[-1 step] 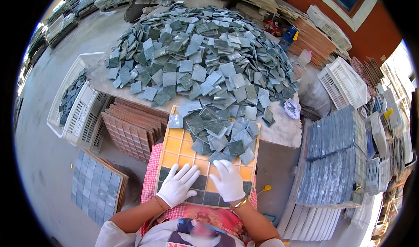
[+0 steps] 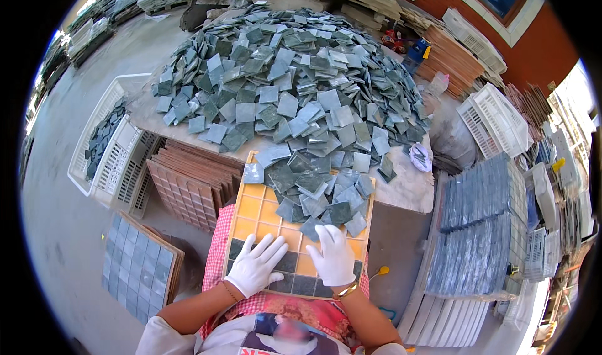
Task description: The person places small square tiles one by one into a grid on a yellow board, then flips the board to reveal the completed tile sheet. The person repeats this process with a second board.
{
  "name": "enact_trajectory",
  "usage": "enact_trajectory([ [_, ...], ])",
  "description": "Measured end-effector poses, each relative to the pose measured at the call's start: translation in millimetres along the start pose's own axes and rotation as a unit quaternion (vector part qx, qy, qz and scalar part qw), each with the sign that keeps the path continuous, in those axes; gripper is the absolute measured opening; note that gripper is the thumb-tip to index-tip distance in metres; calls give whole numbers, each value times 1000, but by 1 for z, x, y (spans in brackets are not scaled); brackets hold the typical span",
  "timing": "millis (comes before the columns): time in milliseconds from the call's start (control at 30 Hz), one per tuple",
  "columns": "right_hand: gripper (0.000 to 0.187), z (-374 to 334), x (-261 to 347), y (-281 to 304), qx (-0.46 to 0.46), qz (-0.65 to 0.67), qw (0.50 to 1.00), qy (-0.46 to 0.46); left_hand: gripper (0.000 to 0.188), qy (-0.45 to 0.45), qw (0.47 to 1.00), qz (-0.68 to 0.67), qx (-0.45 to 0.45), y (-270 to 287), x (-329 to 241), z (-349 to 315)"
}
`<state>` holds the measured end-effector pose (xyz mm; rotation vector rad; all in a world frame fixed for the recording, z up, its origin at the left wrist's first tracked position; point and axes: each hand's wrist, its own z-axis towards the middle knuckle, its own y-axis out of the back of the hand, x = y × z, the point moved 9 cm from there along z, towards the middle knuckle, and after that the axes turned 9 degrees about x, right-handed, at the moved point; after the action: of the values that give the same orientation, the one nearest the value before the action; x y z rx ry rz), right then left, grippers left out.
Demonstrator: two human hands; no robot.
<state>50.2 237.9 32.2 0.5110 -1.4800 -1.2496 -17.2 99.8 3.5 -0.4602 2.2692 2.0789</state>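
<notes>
A yellow grid board [image 2: 249,209] with pale ridges and a wooden rim lies over my lap. Dark square stone tiles [image 2: 303,285] fill several cells along its near edge. My left hand [image 2: 255,266], in a white glove, rests flat on the near left of the board, fingers spread, partly covering the laid tiles. My right hand [image 2: 333,259], gloved too, is over the board's right half; its fingers are bent and apart, with the tips beside the loose tiles [image 2: 310,228] heaped on the far part of the board. I see no tile held in either hand.
A large heap of grey-green tiles [image 2: 269,95] covers the table [image 2: 411,190] ahead. Left stand white crates [image 2: 119,167], stacked brown grid boards [image 2: 182,192] and a tile-filled board [image 2: 139,254]. Wrapped tile stacks [image 2: 475,254] stand at right, behind a yellow round-ended object [image 2: 384,270].
My right hand has shifted slightly right and its fingers are more bent. The left hand stays where it was.
</notes>
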Motion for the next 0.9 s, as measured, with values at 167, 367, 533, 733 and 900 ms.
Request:
enact_trajectory([
  [167,57,15,-8,-8,31,-113,992,-39,74,6,1000,11,1,1,1,-2],
  [367,55,2,-22,-8,70,94,993,-3,74,27,999,-23,-8,6,9,-28],
  [533,26,-41,-54,-49,253,594,742,-182,70,32,997,-71,-25,0,18,-41],
  [733,21,-20,-37,-14,232,366,889,-152,65,36,993,-101,-44,1,20,-45],
  [900,21,-16,-16,-22,165,155,971,82,63,39,991,-119,-50,6,21,-42],
])
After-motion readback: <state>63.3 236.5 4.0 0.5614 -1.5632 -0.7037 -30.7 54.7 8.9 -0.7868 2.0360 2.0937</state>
